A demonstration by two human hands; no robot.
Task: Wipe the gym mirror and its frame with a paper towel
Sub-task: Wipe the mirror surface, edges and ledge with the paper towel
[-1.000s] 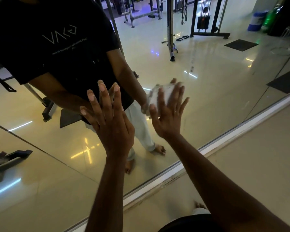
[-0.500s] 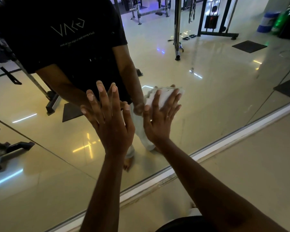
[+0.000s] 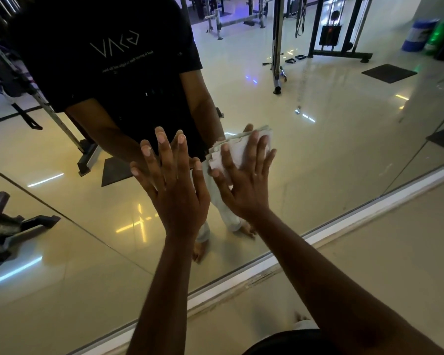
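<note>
Both hands lie flat on the mirror [image 3: 331, 155] at frame centre: the left hand [image 3: 176, 190], fingers spread and holding nothing, appears placed as a brace, while the right hand [image 3: 244, 184] spreads open over a folded paper towel [image 3: 237, 149], pressing it against the glass (pinned, not gripped). Flat pressure likely maximises wiping contact; the frame [image 3: 305, 240], running diagonally across lower right, looks not yet attended to.

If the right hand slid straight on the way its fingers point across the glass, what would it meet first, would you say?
The right hand presses the folded paper towel flat on the mirror, fingers pointing up and slightly right. Along that line only bare glass shows, so the way looks free up to the picture's edge; the white frame lies below, behind the hand.
</note>
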